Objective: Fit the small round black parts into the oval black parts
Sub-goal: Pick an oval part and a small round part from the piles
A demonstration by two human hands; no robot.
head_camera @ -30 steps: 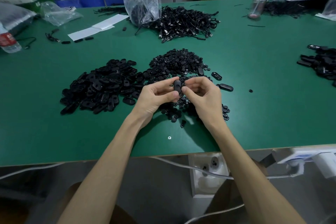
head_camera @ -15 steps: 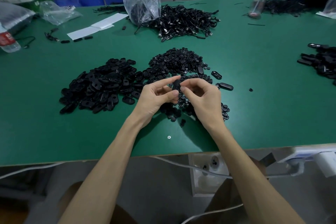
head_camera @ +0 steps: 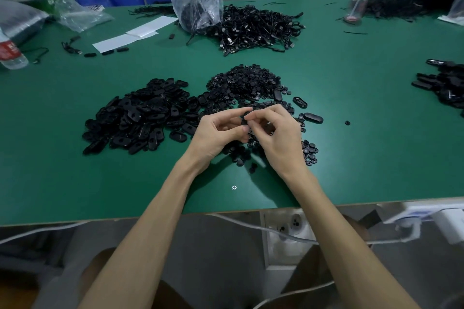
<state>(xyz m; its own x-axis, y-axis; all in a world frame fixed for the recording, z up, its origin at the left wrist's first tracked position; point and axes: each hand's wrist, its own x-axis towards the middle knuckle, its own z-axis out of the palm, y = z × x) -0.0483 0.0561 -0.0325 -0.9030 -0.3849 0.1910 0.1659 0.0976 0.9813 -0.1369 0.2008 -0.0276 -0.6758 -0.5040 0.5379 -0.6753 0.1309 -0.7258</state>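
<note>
left hand (head_camera: pixel 218 133) and right hand (head_camera: pixel 276 138) meet over the near edge of the round-part heap (head_camera: pixel 248 85). thumbs and forefingers of both curl in, pinching one black part (head_camera: pixel 244 120) between them; other fingers loosely bent. cannot tell if a round piece is seated. oval-part heap (head_camera: pixel 140 118) lies left of the round-part heap, edges touching.

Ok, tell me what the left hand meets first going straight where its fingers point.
Its fingers point right, at the black part pinched between left hand and right hand, which they touch. Behind that come the right hand's fingers, seemingly at the same depth.
</note>
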